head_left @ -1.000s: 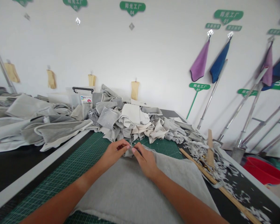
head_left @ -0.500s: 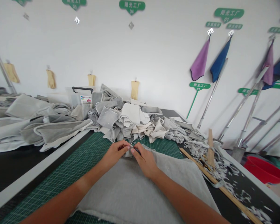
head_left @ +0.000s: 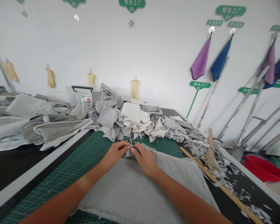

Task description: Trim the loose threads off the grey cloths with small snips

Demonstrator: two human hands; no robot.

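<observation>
I count two hands on the job. My left hand (head_left: 115, 152) and right hand (head_left: 144, 161) meet at 12 o'clock, fingertips nearly touching. The left fingers (head_left: 126, 147) are pinched together on a fold of one grey cloth (head_left: 140, 186), and the right fingers (head_left: 133, 148) are closed around one small dark tool (head_left: 136, 150), too small to name. The tool sits at the cloth's far edge, between both hands. The cloth lies on one green cutting mat (head_left: 70, 174).

Beyond it, at 12 o'clock, is one heap of fabric scraps (head_left: 130, 119). One wooden strip (head_left: 214, 183) and a spread of trimmings (head_left: 224, 168) lie at 2 o'clock. One red basin (head_left: 264, 169) sits at 3 o'clock. Four gloves (head_left: 50, 78) and four towels (head_left: 200, 54) hang on the wall.
</observation>
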